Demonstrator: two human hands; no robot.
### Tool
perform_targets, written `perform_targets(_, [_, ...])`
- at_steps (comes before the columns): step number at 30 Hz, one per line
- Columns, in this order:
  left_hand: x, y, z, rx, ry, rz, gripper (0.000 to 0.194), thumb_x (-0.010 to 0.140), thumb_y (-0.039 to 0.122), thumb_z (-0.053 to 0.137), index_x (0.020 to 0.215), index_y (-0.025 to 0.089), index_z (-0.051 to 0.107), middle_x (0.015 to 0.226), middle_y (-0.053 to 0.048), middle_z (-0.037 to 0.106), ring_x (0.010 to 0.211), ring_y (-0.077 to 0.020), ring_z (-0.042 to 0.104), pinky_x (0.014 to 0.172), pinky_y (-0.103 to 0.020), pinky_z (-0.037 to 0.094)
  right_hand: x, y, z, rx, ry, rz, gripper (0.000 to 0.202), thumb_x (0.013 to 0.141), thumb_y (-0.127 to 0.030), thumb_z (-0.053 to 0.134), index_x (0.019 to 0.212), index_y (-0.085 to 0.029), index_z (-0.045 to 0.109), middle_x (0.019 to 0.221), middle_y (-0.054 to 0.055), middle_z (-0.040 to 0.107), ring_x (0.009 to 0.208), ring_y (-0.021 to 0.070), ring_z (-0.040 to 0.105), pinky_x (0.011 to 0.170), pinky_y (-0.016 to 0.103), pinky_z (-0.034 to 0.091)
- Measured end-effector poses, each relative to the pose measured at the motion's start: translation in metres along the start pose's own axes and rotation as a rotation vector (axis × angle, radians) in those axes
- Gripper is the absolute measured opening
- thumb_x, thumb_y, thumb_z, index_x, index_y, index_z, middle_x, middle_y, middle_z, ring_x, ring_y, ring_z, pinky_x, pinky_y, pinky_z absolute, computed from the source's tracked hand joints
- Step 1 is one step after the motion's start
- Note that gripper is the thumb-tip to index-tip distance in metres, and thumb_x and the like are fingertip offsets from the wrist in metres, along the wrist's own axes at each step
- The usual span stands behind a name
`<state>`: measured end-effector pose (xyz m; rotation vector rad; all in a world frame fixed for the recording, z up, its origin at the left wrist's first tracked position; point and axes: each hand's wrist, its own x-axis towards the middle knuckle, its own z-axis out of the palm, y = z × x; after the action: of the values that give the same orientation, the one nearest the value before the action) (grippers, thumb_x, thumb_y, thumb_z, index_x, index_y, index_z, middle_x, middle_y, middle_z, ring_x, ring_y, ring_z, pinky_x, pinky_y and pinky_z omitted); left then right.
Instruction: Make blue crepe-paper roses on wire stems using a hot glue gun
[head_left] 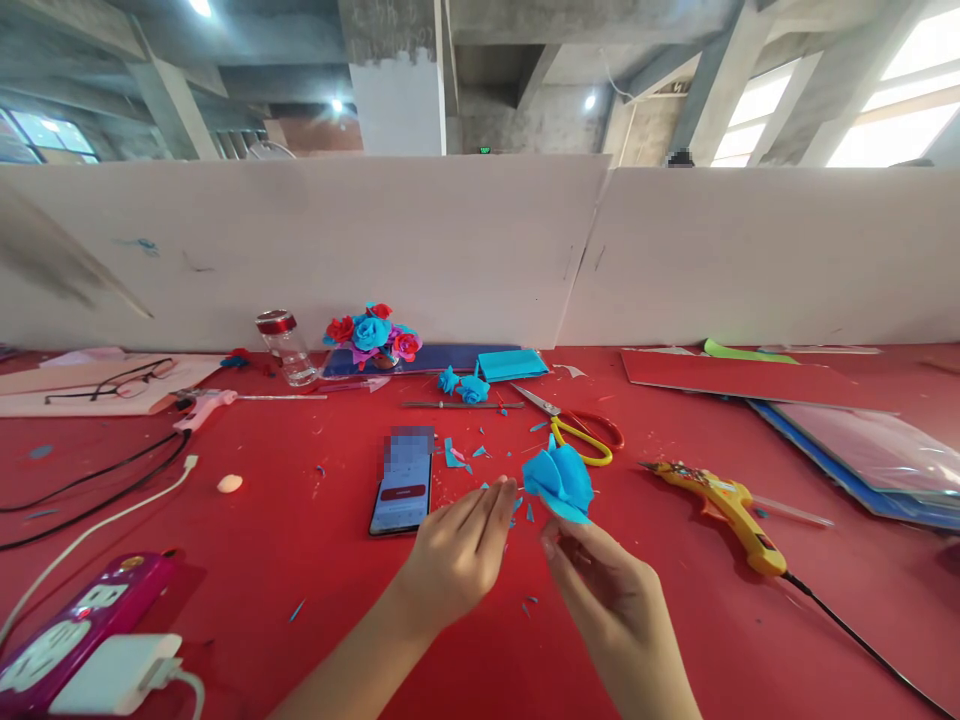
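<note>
A blue paper flower [559,482] is pinched at its lower edge by my right hand [600,575], above the red table. My left hand [465,540] is just left of the flower, its fingers together and pointing toward it; its fingertips are close to the petals, and whether it grips anything is hidden. Small blue paper scraps [454,453] lie behind my hands. Beyond the flower are scissors [581,437] with yellow and red handles. Two smaller blue flowers [472,388] sit beside a folded blue paper stack [513,365].
A phone [403,480] lies left of my hands. To the right is a yellow glue gun [720,500] with a black cord. A power strip [82,620] and cables occupy the left. At the back stand a glass jar [289,350], a flower bouquet [373,335] and a white partition [300,240].
</note>
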<state>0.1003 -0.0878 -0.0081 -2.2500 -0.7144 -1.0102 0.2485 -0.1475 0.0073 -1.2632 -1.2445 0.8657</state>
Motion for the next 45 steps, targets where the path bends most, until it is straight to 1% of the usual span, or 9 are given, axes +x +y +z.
perform_targets(4, [0.001, 0.000, -0.002, 0.029, -0.002, 0.003, 0.027, 0.083, 0.004, 0.048, 0.108, 0.002, 0.058, 0.096, -0.013, 0.071, 0.080, -0.0185, 0.069, 0.065, -0.026, 0.059, -0.001, 0.007, 0.000, -0.367, 0.048, -0.314, 0.029, 0.082, -0.021, 0.049, 0.107, -0.021, 0.062, 0.071, 0.002, 0.059, 0.054, 0.0127, 0.048, 0.054, 0.023, 0.045])
perform_targets(7, [0.000, 0.000, -0.002, 0.070, -0.010, 0.029, 0.027, 0.083, 0.003, 0.046, 0.108, 0.000, 0.058, 0.097, -0.014, 0.071, 0.081, -0.0193, 0.069, 0.066, -0.027, 0.059, 0.000, 0.009, 0.002, -0.512, 0.011, -0.413, 0.042, 0.084, -0.017, 0.045, 0.126, -0.023, 0.048, 0.074, 0.002, 0.059, 0.050, 0.0111, 0.046, 0.050, 0.021, 0.044])
perform_targets(10, [0.001, 0.000, -0.004, 0.103, -0.019, 0.041, 0.027, 0.084, 0.005, 0.044, 0.107, 0.001, 0.059, 0.098, -0.014, 0.071, 0.080, -0.0193, 0.069, 0.065, -0.027, 0.059, 0.000, 0.010, 0.004, -0.599, -0.027, -0.446, 0.051, 0.084, -0.015, 0.042, 0.134, -0.024, 0.035, 0.071, 0.000, 0.059, 0.042, 0.0094, 0.044, 0.045, 0.020, 0.042])
perform_targets(14, [0.003, -0.001, -0.005, 0.124, -0.015, 0.037, 0.029, 0.084, 0.003, 0.042, 0.107, 0.002, 0.059, 0.098, -0.013, 0.071, 0.080, -0.0186, 0.069, 0.066, -0.026, 0.058, 0.000, 0.010, 0.002, -0.655, -0.012, -0.478, 0.054, 0.084, -0.015, 0.042, 0.136, -0.022, 0.029, 0.069, -0.002, 0.060, 0.039, 0.0087, 0.045, 0.042, 0.020, 0.041])
perform_targets(19, [0.003, -0.001, -0.005, 0.117, -0.015, 0.028, 0.030, 0.083, 0.002, 0.040, 0.107, 0.003, 0.059, 0.097, -0.013, 0.071, 0.080, -0.0177, 0.069, 0.065, -0.025, 0.058, 0.000, 0.012, -0.002, -0.705, 0.075, -0.527, 0.052, 0.084, -0.016, 0.043, 0.135, -0.018, 0.031, 0.065, -0.001, 0.061, 0.038, 0.0092, 0.047, 0.041, 0.020, 0.040])
perform_targets(26, [0.004, 0.001, -0.006, 0.104, -0.009, 0.024, 0.026, 0.084, 0.004, 0.046, 0.106, -0.001, 0.058, 0.095, -0.015, 0.071, 0.078, -0.0189, 0.069, 0.063, -0.026, 0.057, 0.002, 0.013, 0.003, -0.830, 0.014, -0.590, 0.051, 0.084, -0.015, 0.042, 0.135, -0.017, 0.034, 0.060, -0.001, 0.060, 0.039, 0.0110, 0.049, 0.040, 0.021, 0.037])
perform_targets(34, [0.002, 0.000, -0.005, 0.088, -0.038, 0.026, 0.029, 0.083, 0.002, 0.043, 0.109, -0.002, 0.057, 0.099, -0.016, 0.070, 0.080, -0.0205, 0.069, 0.063, -0.028, 0.058, 0.003, 0.013, 0.000, -0.857, 0.076, -0.602, 0.054, 0.086, -0.015, 0.041, 0.138, -0.018, 0.027, 0.064, -0.001, 0.062, 0.039, 0.0110, 0.048, 0.040, 0.022, 0.036])
perform_targets(40, [0.004, 0.000, -0.006, 0.088, -0.026, 0.022, 0.027, 0.083, 0.001, 0.044, 0.105, -0.002, 0.059, 0.094, -0.017, 0.071, 0.077, -0.0209, 0.070, 0.061, -0.027, 0.058, 0.003, 0.013, 0.001, -0.876, 0.036, -0.630, 0.049, 0.085, -0.015, 0.042, 0.133, -0.017, 0.036, 0.063, -0.001, 0.060, 0.039, 0.0100, 0.048, 0.040, 0.021, 0.035])
perform_targets(45, [0.004, 0.000, -0.006, 0.109, -0.037, 0.021, 0.029, 0.083, 0.000, 0.040, 0.106, -0.002, 0.059, 0.096, -0.016, 0.071, 0.078, -0.0200, 0.069, 0.061, -0.027, 0.058, 0.005, 0.013, 0.001, -0.869, 0.090, -0.635, 0.044, 0.085, -0.017, 0.042, 0.129, -0.015, 0.041, 0.066, -0.001, 0.061, 0.038, 0.0091, 0.048, 0.039, 0.021, 0.036])
